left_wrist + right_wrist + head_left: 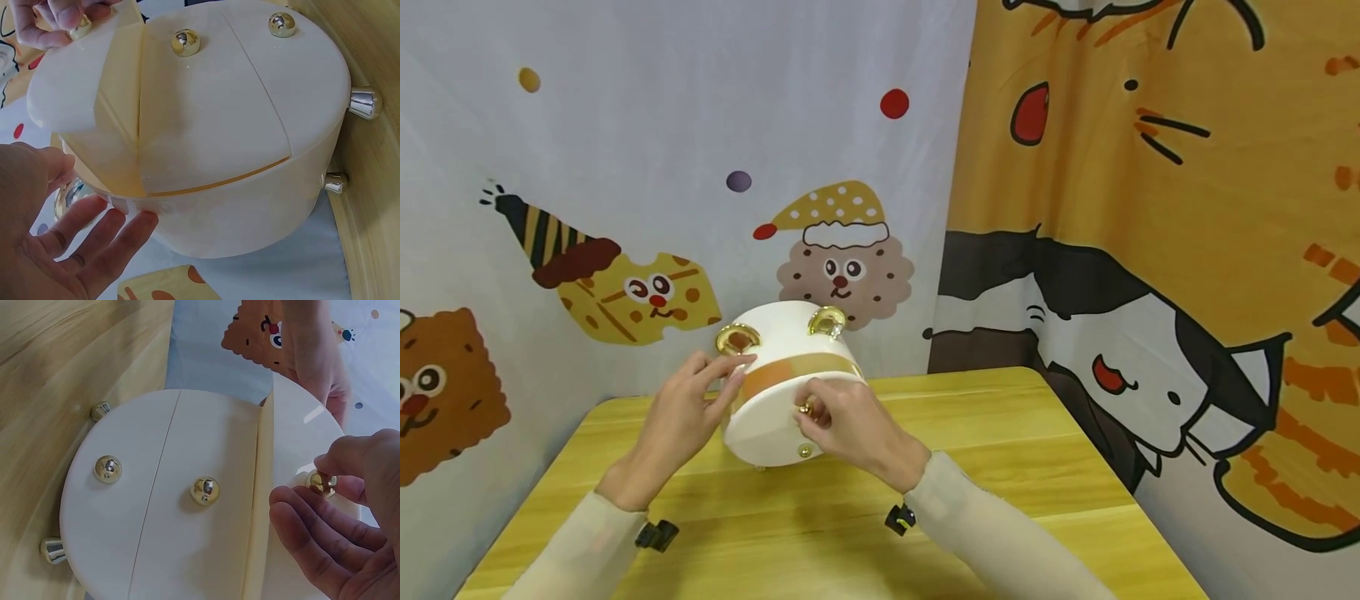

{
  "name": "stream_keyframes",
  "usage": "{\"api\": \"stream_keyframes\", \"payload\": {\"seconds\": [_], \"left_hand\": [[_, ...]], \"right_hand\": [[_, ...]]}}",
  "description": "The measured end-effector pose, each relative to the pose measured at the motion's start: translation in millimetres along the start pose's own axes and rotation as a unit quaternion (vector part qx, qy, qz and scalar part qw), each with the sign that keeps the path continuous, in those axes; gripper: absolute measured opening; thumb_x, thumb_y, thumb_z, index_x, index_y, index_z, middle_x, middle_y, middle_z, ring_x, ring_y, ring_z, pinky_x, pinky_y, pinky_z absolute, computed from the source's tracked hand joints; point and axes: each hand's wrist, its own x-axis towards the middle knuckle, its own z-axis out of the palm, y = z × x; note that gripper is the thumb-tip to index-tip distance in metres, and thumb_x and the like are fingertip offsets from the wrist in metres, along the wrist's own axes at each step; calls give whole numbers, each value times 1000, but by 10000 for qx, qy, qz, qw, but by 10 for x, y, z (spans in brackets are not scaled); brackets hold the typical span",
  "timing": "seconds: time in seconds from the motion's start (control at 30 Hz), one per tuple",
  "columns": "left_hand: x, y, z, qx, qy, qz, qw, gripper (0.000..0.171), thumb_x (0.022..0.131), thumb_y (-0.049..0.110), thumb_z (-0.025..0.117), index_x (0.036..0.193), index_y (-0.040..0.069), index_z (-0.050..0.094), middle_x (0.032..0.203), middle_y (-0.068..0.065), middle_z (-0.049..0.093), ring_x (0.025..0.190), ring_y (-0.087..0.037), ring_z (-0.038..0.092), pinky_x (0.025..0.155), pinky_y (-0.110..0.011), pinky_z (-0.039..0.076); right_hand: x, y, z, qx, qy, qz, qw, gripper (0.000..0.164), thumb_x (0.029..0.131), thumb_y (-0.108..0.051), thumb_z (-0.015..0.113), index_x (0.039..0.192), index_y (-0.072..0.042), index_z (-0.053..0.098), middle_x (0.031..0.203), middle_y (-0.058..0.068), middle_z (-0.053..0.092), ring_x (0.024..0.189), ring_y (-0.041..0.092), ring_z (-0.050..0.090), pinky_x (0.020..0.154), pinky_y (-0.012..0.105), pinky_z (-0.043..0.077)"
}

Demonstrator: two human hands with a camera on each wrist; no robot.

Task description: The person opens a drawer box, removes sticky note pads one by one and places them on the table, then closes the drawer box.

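A white rounded box (767, 429) with a drawer-split front stands on the table, on small gold feet (365, 103). Its top drawer (69, 87) juts out from the front; the middle drawer (194, 437) and bottom drawer (128, 437) sit flush, each with a round gold knob. My right hand (850, 421) pinches the top drawer's gold knob (322, 482) between thumb and finger. Beside the box's upper left side is my left hand (685, 408), its fingers spread and loosely bent near the opening's edge; whether they touch is unclear.
Two gold ring-shaped pieces (827, 321) stick up from the box's top. The wood-grain table (970, 433) extends around the box. Behind it hangs a cartoon-printed cloth (662, 125), with an orange cat-printed one (1097, 183) at right.
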Motion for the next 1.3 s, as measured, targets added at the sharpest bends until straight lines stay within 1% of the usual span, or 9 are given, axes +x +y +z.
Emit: {"api": "stream_keyframes", "payload": {"seconds": [0.07,0.2,0.43,0.63,0.8,0.93,1.07,1.3], "left_hand": [[-5,-7,0,5,9,-14,10000,32,109,7,81,139,18,85,89,-3,55,69,-4,33,55,-24,39],[-11,-17,3,7,30,-47,10000,31,109,7,81,138,18,85,88,-2,53,69,-4,34,55,-24,40],[-8,-6,27,-24,17,-67,10000,32,110,8,81,139,20,85,89,-6,56,69,-4,36,55,-24,42],[-11,1,31,-47,75,-80,9999,33,108,7,82,138,21,86,88,0,53,69,-4,36,55,-23,40],[-12,-12,25,-56,68,-94,9999,32,109,7,82,138,20,86,88,-5,55,69,-4,36,55,-23,40],[-11,-25,25,-60,48,-73,9999,31,110,7,81,138,19,85,88,-8,56,67,-4,35,53,-24,41],[-11,-24,25,-70,70,-37,9999,32,109,6,81,138,18,85,89,-8,57,66,-3,35,52,-24,41],[-8,-29,27,-87,74,-42,9999,32,109,6,82,138,19,85,89,-6,57,66,-3,35,53,-24,41]], "right_hand": [[-3,-6,0,21,-11,-26,10000,13,105,-12,88,112,-10,77,89,0,81,75,8,72,70,8,51],[-13,-13,3,-14,-13,-82,10000,15,104,-13,89,112,-10,76,90,0,82,76,9,74,71,8,52],[-53,-20,-8,-96,100,-141,9998,19,101,-9,91,111,-11,76,91,0,81,77,12,76,72,10,54],[-79,-45,-20,-95,132,-171,9997,20,100,-9,92,112,-10,76,92,1,82,79,13,77,73,10,55],[-93,-61,-21,-77,146,-222,9996,20,100,-8,92,112,-10,76,93,2,82,79,15,78,74,9,55],[-106,-78,-29,-52,156,-251,9995,20,99,-8,92,112,-10,76,94,2,83,79,13,78,73,8,55],[-123,-88,-29,3,183,-282,9994,20,99,-7,91,111,-10,76,94,2,83,79,11,77,75,7,56],[-139,-109,-40,83,204,-309,9993,19,100,-6,90,111,-10,76,93,1,82,78,14,78,74,7,55]]}}
